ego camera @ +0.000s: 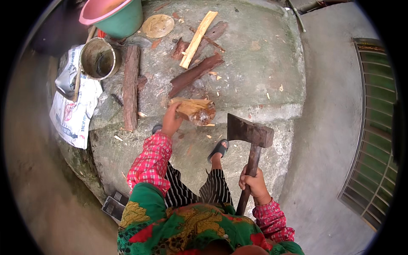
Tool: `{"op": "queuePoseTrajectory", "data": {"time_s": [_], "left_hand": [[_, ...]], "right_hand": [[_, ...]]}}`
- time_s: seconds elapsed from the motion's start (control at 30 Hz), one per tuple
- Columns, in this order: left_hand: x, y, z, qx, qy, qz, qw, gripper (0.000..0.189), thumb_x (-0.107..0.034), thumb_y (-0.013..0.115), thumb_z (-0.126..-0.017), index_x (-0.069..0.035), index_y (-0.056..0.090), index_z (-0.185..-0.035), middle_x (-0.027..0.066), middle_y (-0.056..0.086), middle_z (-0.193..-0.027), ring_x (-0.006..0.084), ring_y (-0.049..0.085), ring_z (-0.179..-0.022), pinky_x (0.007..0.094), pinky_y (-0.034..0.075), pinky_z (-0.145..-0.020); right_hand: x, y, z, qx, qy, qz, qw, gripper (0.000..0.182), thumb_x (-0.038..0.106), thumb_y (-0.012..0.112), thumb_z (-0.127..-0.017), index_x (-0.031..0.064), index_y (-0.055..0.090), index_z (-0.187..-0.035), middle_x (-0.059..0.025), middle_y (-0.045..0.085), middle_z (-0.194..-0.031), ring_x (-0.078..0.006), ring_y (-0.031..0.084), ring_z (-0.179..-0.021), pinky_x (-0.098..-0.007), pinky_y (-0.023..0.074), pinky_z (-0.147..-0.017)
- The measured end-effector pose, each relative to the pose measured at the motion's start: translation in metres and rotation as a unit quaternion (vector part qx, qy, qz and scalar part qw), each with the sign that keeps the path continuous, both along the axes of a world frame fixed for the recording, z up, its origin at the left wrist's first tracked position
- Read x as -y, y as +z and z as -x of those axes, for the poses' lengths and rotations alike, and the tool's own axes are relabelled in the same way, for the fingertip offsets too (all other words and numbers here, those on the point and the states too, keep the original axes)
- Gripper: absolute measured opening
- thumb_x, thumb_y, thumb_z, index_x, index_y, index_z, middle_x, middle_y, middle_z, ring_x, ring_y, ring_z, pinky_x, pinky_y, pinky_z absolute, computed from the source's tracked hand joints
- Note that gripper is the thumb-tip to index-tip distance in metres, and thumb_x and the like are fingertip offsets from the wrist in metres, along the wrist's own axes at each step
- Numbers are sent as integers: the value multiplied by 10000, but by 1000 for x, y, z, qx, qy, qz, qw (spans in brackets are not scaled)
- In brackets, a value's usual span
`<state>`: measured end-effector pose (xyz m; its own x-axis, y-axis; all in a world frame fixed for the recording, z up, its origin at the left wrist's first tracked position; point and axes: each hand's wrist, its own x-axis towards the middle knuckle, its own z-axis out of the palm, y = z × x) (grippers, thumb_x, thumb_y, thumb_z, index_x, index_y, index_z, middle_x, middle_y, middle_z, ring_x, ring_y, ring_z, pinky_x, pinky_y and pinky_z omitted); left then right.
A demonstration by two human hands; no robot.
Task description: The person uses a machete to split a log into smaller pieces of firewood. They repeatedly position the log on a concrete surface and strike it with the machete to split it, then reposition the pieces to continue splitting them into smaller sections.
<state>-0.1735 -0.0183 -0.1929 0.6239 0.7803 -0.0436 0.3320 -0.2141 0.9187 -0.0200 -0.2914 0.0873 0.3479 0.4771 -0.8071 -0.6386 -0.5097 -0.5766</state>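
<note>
My left hand (172, 119) grips the left side of a short split log (198, 110), its rough cut end facing me. Bark shows along its lower side, and pale split wood on top. In my right hand (254, 183) is the wooden handle (254, 159) of an axe. The dark steel axe head (250, 130) is raised to the right of the log, apart from it, with its blade edge to the left. Below the log my sandalled foot (219, 149) stands on the concrete.
Beyond the log lie a bark slab (195, 75) and a pale split stick (199, 38). A bark-covered log (131, 87) lies to the left. Further left are a round metal pot (115, 59), a white woven sack (75, 118) and a green tub (122, 22). A barred window (376, 127) is at right.
</note>
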Motion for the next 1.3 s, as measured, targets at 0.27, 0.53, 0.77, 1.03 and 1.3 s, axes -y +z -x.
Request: {"op": "queuePoseTrajectory", "data": {"time_s": [0.27,0.53,0.77,1.03,1.3], "left_hand": [[-33,8,17,11,34,-4,999,768,-87,816,-575,-40,462,-1255,198,523,-1211,360,500,-1146,395,402,-975],[-30,73,41,22,53,20,998,929,-94,828,-534,-34,368,-1339,206,461,-1296,353,438,-1233,392,360,-1034],[-24,117,54,40,100,48,993,923,-72,797,-547,1,345,-1347,202,443,-1311,333,429,-1241,377,334,-1055],[-1,145,77,-38,72,-31,996,967,-163,804,-568,22,307,-1377,226,424,-1331,371,406,-1250,403,317,-1064],[24,163,65,-80,-8,-97,992,928,-165,806,-601,1,321,-1374,238,411,-1341,390,401,-1247,427,329,-1050]], "right_hand": [[-39,3,13,13,72,-24,997,154,-46,561,-733,16,464,-836,-81,497,-609,-169,484,-443,-288,412,-435],[-43,2,27,-28,63,-29,997,154,-45,548,-734,22,459,-840,-81,496,-599,-170,481,-438,-286,405,-433],[-38,4,33,-19,46,-24,998,159,-43,540,-734,26,455,-849,-79,484,-580,-173,472,-426,-291,403,-430],[-46,23,32,2,15,-54,998,171,-42,539,-739,21,452,-872,-81,484,-588,-178,477,-428,-291,404,-427],[-39,24,30,-10,29,-87,996,162,-44,537,-747,17,450,-869,-82,482,-589,-174,471,-427,-288,400,-427]]}}
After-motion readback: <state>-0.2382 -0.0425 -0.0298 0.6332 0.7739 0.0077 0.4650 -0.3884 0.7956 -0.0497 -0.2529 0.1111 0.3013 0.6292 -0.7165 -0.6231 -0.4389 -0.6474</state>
